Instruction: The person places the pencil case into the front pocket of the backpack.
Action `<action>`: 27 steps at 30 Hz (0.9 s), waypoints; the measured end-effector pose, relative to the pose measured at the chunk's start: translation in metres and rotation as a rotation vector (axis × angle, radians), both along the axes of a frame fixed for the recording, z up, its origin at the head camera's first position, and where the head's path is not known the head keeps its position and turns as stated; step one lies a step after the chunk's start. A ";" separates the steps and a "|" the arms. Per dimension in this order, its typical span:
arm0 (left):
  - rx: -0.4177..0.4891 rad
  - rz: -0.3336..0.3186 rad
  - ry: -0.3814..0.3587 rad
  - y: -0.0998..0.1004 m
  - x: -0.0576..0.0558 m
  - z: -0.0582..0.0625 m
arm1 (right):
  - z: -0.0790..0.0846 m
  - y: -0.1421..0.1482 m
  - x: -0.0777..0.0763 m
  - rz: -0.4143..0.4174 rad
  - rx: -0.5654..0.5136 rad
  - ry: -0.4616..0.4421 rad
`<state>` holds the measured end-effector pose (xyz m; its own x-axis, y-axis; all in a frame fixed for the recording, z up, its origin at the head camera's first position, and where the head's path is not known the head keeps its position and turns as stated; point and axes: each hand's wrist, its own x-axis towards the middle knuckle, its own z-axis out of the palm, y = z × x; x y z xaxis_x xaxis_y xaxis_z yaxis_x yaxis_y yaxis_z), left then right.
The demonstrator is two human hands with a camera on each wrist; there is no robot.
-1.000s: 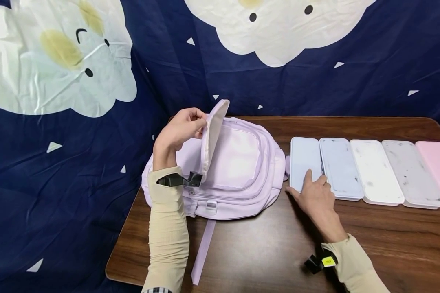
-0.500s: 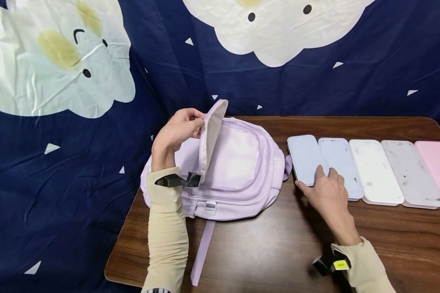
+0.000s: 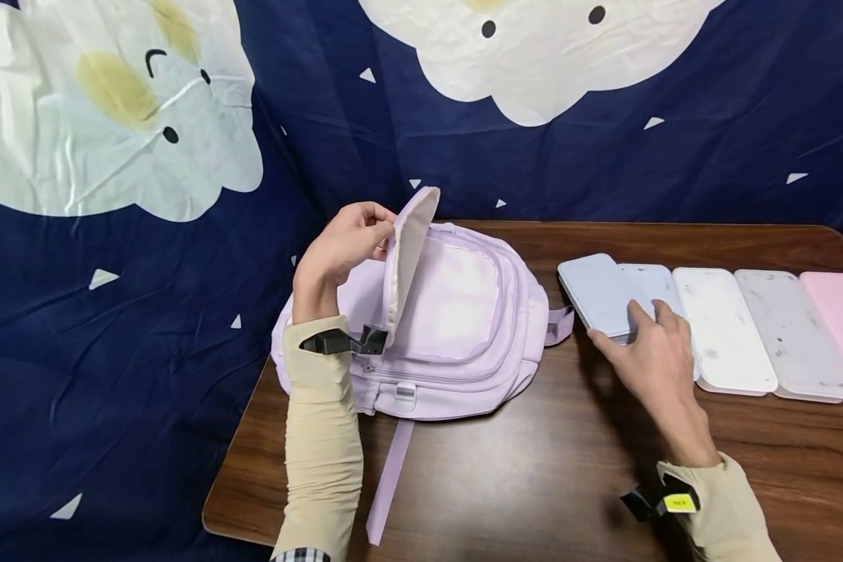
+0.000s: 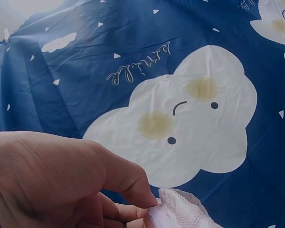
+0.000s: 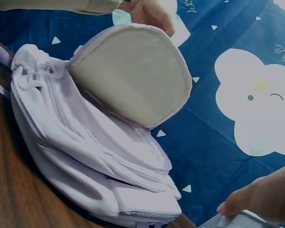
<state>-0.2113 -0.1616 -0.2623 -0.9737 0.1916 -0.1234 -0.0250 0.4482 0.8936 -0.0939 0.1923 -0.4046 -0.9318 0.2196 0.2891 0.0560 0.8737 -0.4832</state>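
At left, the left hand [image 3: 344, 243] pinches the raised flap [image 3: 411, 261] of the lilac backpack [image 3: 457, 300]; to the right, the right hand [image 3: 655, 355], thumb spread, grips the pale-blue case [image 3: 593, 290] at its near end. I'd carry it level, clear of the neighbouring case [image 3: 650, 278].

Toward the left edge of the brown, wood-grained tabletop [image 3: 506, 468] is a lilac backpack [image 3: 457, 304] whose raised flap [image 3: 413, 246] shows a cream lining; toward the right edge come a plain pale-blue case [image 3: 593, 293], a dark-smudged light-blue case [image 3: 648, 279], a white case [image 3: 723, 328], a speckled grey case [image 3: 795, 332] and a pink case [image 3: 839, 320]. Beyond the far edge, the navy backdrop [image 3: 337, 156] carries white triangles and white clouds [image 3: 534, 74] with yellow cheeks and black eyes. The sleeves [image 3: 323, 453] are beige, one wrist mount [image 3: 646, 503] black with a yellow label [image 3: 679, 503], one cuff [image 3: 300, 556] black-and-white check.
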 end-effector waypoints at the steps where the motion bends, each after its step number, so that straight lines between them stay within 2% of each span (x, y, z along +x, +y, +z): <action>1: -0.002 0.000 -0.002 0.000 0.000 0.000 | 0.001 0.001 -0.001 0.005 -0.005 0.025; 5: -0.007 0.000 -0.011 0.001 0.000 0.000 | 0.003 0.004 -0.004 0.019 -0.037 0.098; 16: 0.000 -0.002 0.015 -0.001 0.000 -0.001 | 0.024 0.001 -0.006 0.062 -0.126 0.179; 27: 0.005 -0.007 0.014 -0.003 -0.001 -0.003 | 0.041 -0.019 -0.008 0.147 -0.236 0.290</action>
<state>-0.2123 -0.1642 -0.2655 -0.9739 0.1990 -0.1090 -0.0096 0.4438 0.8961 -0.1014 0.1735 -0.3641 -0.8454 0.1815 0.5023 -0.2296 0.7255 -0.6488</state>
